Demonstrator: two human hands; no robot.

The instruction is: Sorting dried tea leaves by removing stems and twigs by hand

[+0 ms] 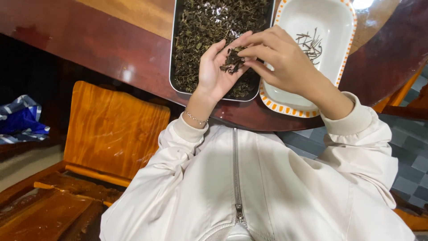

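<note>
Dried tea leaves lie in a small dark heap on the upturned palm of the left hand, which is cupped open above the near edge of a metal tray. The right hand reaches across from the other side, thumb and forefinger pinched together on the heap, the remaining fingers loosely curled. More loose leaves fill the tray, which sits on a dark polished wooden table. Just beside the tray, touching or nearly so, stands a white oval dish with an orange-dashed rim, holding a few thin stems. A slim bracelet circles the left wrist. The person wears a cream zip-up jacket. A wooden chair stands at the person's left, with blue cloth beyond it.
</note>
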